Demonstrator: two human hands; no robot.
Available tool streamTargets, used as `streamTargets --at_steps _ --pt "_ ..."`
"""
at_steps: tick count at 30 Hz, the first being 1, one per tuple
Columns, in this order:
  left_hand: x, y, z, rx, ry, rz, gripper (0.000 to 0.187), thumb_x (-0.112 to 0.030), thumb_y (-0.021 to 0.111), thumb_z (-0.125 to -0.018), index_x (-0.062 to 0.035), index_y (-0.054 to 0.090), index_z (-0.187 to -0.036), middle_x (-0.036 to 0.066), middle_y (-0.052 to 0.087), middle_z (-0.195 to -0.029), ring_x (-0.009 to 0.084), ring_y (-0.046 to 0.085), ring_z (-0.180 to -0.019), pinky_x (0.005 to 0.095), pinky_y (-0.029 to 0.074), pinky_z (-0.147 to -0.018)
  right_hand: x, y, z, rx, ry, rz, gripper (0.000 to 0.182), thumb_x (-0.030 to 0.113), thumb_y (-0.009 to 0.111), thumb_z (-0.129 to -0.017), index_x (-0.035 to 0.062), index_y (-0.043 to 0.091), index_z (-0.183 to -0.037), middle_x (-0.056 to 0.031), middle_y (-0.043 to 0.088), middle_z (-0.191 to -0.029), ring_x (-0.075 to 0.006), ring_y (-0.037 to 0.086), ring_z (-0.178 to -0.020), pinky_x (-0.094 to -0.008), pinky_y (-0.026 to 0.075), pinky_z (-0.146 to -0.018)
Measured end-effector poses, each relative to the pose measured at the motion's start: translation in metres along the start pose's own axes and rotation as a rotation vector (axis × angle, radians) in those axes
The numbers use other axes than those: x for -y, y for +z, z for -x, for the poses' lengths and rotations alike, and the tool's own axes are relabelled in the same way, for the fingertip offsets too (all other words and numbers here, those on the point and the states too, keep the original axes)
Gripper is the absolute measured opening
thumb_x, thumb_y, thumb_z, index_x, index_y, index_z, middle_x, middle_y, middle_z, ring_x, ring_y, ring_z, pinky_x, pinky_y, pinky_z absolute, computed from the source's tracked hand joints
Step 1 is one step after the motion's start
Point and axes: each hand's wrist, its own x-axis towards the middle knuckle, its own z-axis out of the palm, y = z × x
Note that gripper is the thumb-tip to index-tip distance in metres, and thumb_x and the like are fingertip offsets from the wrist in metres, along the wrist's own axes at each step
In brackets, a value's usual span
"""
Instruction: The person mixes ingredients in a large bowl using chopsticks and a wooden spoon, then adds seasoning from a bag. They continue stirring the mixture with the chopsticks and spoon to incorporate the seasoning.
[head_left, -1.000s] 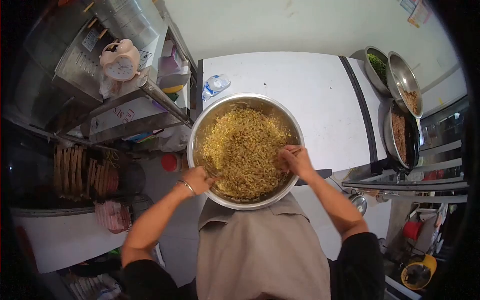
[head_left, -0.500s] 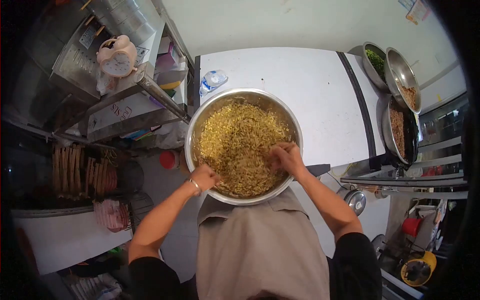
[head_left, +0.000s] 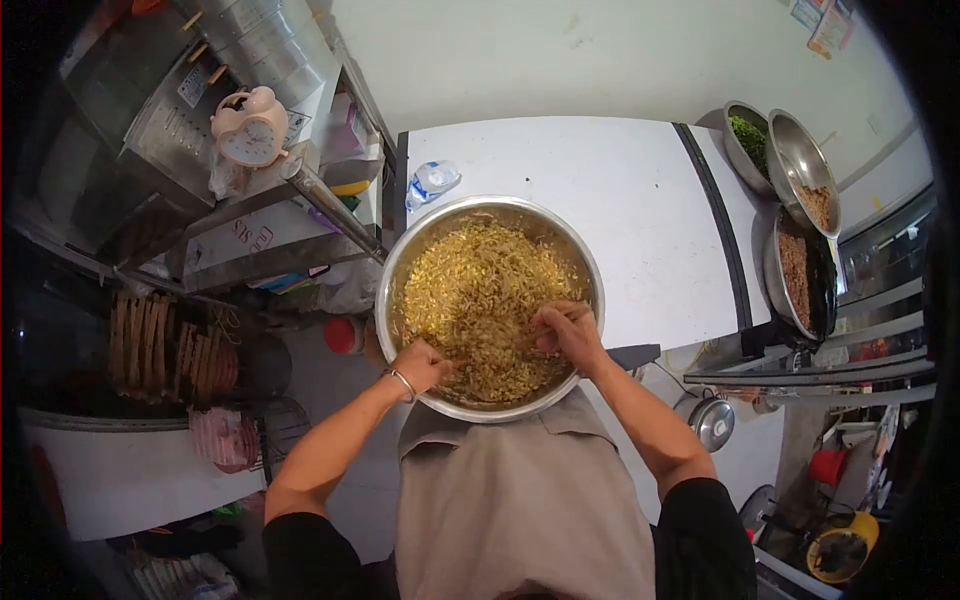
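Note:
A large steel bowl (head_left: 590, 245) stands at the table's near edge, against a beige apron (head_left: 520, 490). It holds a chopped yellow and brownish-green food mixture (head_left: 480, 270), blurred near the middle between my hands. My left hand (head_left: 422, 367), a bracelet at its wrist, is curled closed over the bowl's near-left part. Over the right side of the mixture, my right hand (head_left: 568, 333) has its fingers pinched together. Whatever either hand grips is too blurred or hidden to name.
On the white table (head_left: 640, 240) lies a blue and white plastic packet (head_left: 433, 184). Steel bowls of chopped greens (head_left: 748, 140) and brown minced food (head_left: 794, 275) crowd its right end. A metal shelf with a pink alarm clock (head_left: 250, 135) stands left. A lidded pot (head_left: 710, 425) sits low at right.
Both hands stay over the bowl, with small shifts, the left one slightly rightward. The mixture between them is stirred about. The whole view has tilted slightly, so the table and bowl appear lower.

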Motion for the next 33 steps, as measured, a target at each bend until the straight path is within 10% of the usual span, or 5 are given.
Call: streamTargets --at_steps 7,17,25,30,33 --pt "-0.107 -0.097 0.058 -0.295 0.101 -0.677 0.021 -0.023 0.061 -0.086 -0.0077 0.071 -0.077 0.016 0.068 -0.068 0.0341 0.068 -0.065 0.0438 0.053 -0.060 0.113 -0.006 -0.009 0.249 -0.665 0.673 0.018 0.016 0.061 -0.093 0.0005 0.070 -0.091 -0.0114 0.066 -0.077 -0.0253 0.065 -0.074 -0.0363 0.053 -0.065" --pt "-0.086 -0.109 0.001 -0.244 0.090 -1.017 0.013 -0.019 0.063 -0.083 -0.0101 0.072 -0.080 0.015 0.071 -0.080 0.0305 0.071 -0.074 0.0437 0.055 -0.065 0.076 -0.041 -0.080 0.153 -0.682 1.056 0.019 0.020 0.059 -0.093 0.0060 0.070 -0.097 -0.0143 0.068 -0.089 -0.0337 0.065 -0.083 -0.0411 0.052 -0.075" --pt "-0.007 -0.026 0.020 0.042 -0.087 -0.311 0.026 -0.025 0.068 -0.081 0.0001 0.074 -0.085 0.018 0.070 -0.075 0.0261 0.068 -0.068 0.0381 0.054 -0.067 -0.008 -0.037 0.005 0.023 0.151 0.086 0.026 0.018 0.056 -0.094 -0.0010 0.067 -0.080 -0.0085 0.065 -0.073 -0.0147 0.062 -0.058 -0.0304 0.050 -0.048" --pt "-0.011 -0.016 0.001 -0.076 0.024 0.256 0.028 -0.026 0.072 -0.078 0.0005 0.069 -0.069 0.013 0.061 -0.058 0.0153 0.057 -0.056 0.0347 0.046 -0.057 0.020 -0.011 0.000 0.037 -0.094 0.022 0.023 0.016 0.056 -0.093 -0.0009 0.068 -0.084 -0.0067 0.066 -0.072 -0.0149 0.062 -0.057 -0.0296 0.051 -0.050" --pt "-0.062 -0.090 0.023 -0.094 0.014 -0.168 0.031 -0.029 0.065 -0.083 -0.0009 0.071 -0.071 0.018 0.067 -0.068 0.0292 0.066 -0.062 0.0403 0.050 -0.061 0.092 -0.022 0.002 0.121 -0.212 0.370 0.023 0.016 0.056 -0.093 -0.0015 0.068 -0.083 -0.0069 0.065 -0.067 -0.0147 0.063 -0.057 -0.0297 0.051 -0.050"
